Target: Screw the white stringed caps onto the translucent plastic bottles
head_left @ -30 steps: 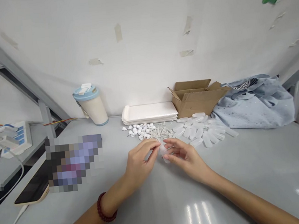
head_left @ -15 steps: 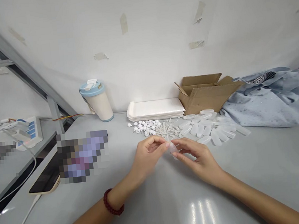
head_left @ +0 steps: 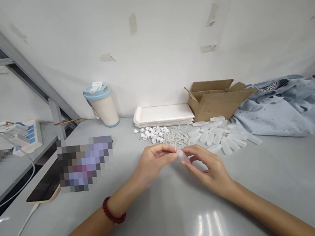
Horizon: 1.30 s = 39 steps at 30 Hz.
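A small translucent plastic bottle point(head_left: 182, 156) is pinched in my right hand point(head_left: 211, 166), between thumb and fingertips, tilted with its neck toward the left. My left hand point(head_left: 154, 162) is closed in a pinch right at that neck. From its fingertips a thin whitish strip point(head_left: 175, 144) curves upward; whether its end sits in the neck or beside it I cannot tell. Just behind my hands lie a pile of similar thin strips point(head_left: 177, 136), several small white caps point(head_left: 154, 134) to the left, and several translucent bottles point(head_left: 228, 144) lying flat to the right.
Against the wall stand a stack of white padded envelopes point(head_left: 164, 113), an open cardboard box point(head_left: 220, 103) and a cream tumbler with a blue lid point(head_left: 103, 106). Grey-blue cloth point(head_left: 282, 111) lies at the right. A phone point(head_left: 43, 186) with a cable rests on the left of the grey table point(head_left: 161, 217).
Both hands stay together around the bottle. Its neck shows more now, and the thin strip bends over where it stood straighter before. The view has shifted slightly.
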### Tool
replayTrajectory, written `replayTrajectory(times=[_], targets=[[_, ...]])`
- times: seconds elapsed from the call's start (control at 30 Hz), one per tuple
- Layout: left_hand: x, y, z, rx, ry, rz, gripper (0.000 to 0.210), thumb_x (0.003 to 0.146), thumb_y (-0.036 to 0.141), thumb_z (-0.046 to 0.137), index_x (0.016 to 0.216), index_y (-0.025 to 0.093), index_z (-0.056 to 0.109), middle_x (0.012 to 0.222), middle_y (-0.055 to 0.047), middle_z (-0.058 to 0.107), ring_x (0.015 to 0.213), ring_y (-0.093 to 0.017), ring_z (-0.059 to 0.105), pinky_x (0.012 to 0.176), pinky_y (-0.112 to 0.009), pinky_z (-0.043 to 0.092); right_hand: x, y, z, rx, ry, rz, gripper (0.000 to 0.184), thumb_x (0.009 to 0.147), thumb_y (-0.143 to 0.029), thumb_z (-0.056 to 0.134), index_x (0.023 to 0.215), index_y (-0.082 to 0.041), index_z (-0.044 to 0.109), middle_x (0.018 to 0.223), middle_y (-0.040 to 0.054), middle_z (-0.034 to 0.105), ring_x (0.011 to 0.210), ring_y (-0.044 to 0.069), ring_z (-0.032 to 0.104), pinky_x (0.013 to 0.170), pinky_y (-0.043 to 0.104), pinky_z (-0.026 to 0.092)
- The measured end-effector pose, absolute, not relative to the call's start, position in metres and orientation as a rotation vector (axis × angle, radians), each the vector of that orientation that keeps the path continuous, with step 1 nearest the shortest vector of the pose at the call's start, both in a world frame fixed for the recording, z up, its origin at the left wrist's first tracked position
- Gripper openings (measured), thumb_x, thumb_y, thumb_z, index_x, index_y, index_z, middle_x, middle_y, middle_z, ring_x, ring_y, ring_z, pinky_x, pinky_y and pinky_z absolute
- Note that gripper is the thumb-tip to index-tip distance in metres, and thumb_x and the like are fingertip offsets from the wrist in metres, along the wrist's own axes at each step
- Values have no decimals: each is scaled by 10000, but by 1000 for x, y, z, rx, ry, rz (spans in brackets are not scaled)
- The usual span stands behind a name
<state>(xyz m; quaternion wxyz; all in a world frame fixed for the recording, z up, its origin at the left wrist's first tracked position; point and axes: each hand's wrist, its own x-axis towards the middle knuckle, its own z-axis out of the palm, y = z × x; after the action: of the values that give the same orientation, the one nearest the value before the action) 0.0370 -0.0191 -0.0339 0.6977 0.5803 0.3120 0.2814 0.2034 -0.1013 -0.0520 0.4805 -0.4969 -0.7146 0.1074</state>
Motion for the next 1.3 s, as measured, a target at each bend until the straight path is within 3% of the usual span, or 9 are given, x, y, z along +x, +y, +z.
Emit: replayTrajectory(times=[0.2,0.4,0.67,0.77,0.93,1.13,1.3], targets=[[39,-22,-31,1514,705,676,138,746,290,674,804,165,666,847,-37,663,829,-175,608,786,-301,472,202,-105,-52,-1304,-1685,384,182,853,-202,558,1034,-227,553,920,57,631,781,170,615,633,317,574],[39,-21,-34,1464,699,585,174,758,319,657,850,172,667,877,-45,685,828,-188,639,788,-324,494,200,-106,-53,-1293,-1699,437,272,862,-218,545,1132,-245,541,956,64,648,810,184,623,642,336,579],[34,-15,-35,1606,695,441,189,803,347,601,862,189,685,891,-41,692,880,-211,639,811,-348,492,197,-106,-58,-1316,-1609,558,190,851,-239,559,1036,-222,599,934,61,653,785,174,626,646,323,570],[36,-18,-35,1876,808,620,193,784,309,616,917,174,657,935,-67,664,852,-212,620,751,-346,506,197,-105,-60,-1377,-1487,641,175,833,-287,588,990,-211,605,954,66,654,794,178,635,661,322,564],[37,-25,-42,2436,618,1076,198,838,191,545,1034,174,568,989,-93,603,942,-206,563,837,-369,482,200,-101,-59,-1422,-1222,846,236,780,-368,650,911,-184,582,775,38,657,700,176,645,613,298,535],[39,-29,-50,2769,415,951,398,823,313,609,1152,140,469,1127,-146,572,1059,-278,507,896,-439,452,198,-99,-57,-1393,-1092,1003,275,760,-411,658,868,-182,549,681,15,655,664,174,638,585,286,510],[43,-36,-52,2781,515,862,278,833,221,551,1095,145,498,1102,-135,579,1046,-282,507,864,-437,458,194,-100,-58,-1409,-1114,1021,260,777,-416,634,861,-191,533,632,-8,645,623,169,634,565,280,489]])
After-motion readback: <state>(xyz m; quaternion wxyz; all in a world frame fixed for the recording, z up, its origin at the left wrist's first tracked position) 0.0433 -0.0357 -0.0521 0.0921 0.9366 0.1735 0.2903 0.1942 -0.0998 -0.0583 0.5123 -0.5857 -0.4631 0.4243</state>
